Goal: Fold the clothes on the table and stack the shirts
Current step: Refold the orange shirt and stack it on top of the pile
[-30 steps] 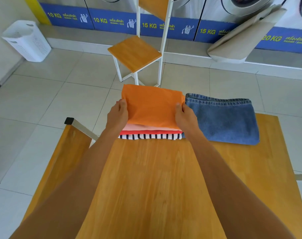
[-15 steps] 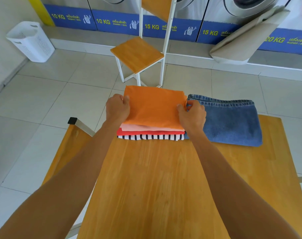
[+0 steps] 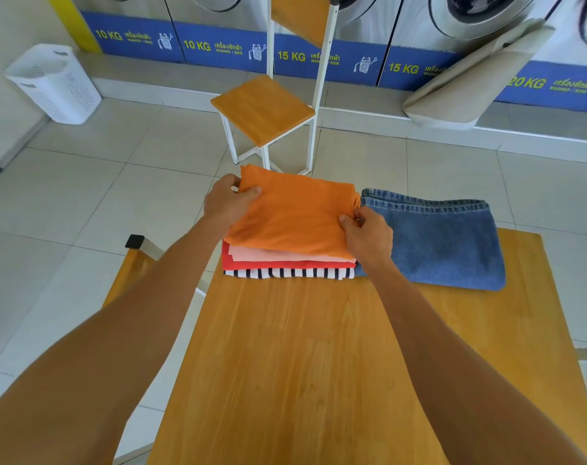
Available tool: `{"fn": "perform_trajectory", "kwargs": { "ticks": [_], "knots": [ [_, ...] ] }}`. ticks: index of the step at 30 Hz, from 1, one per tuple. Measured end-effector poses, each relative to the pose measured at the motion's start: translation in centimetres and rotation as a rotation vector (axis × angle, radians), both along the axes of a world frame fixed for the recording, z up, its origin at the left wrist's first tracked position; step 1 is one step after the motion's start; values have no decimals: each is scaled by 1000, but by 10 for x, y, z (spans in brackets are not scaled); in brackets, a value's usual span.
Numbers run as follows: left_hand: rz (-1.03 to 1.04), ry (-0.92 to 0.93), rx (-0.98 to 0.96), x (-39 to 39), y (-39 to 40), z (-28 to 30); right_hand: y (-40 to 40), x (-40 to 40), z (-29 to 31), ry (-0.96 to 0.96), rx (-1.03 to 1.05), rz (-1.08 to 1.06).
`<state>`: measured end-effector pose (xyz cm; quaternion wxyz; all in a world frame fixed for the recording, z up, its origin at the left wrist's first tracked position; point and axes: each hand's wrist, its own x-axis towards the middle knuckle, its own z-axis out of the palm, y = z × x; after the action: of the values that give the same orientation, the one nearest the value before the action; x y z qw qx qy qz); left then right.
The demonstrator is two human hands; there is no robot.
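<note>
Head view looks down both forearms across the bare wooden tabletop (image 3: 302, 347). Left hand (image 3: 226, 204) grips the far-left corner of the folded orange shirt (image 3: 295, 213), thumb curled over the cloth. Right hand (image 3: 367, 238) pinches that shirt's right edge, fingers bunched, though how much cloth they hold is hard to see. Beneath both grips lie a pink shirt (image 3: 285, 255), a red shirt (image 3: 262, 264) and a striped shirt (image 3: 285, 272). Just right of the right hand lie folded jeans (image 3: 446, 239). Beyond the hands stands a wooden chair (image 3: 263, 109).
</note>
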<state>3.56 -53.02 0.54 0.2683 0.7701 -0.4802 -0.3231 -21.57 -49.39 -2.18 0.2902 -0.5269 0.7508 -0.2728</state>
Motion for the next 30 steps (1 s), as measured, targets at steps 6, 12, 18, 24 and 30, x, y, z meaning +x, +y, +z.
{"fn": "perform_trajectory", "kwargs": {
  "ticks": [6, 12, 18, 24, 30],
  "knots": [
    [63, 17, -166, 3, 19, 2, 2, -3, 0, -50, -73, -7],
    [165, 8, 56, 6, 37, -22, 1, 0, 5, -25, -11, 4],
    [145, -52, -50, 11, 17, -12, -5, 8, 30, 117, -109, -114],
    [59, -138, -167, 1, 13, -12, -23, 36, 43, 161, -25, -97],
    [108, -141, -153, 9, 6, -14, -29, 15, 23, -96, -7, -126]
  ]
}}
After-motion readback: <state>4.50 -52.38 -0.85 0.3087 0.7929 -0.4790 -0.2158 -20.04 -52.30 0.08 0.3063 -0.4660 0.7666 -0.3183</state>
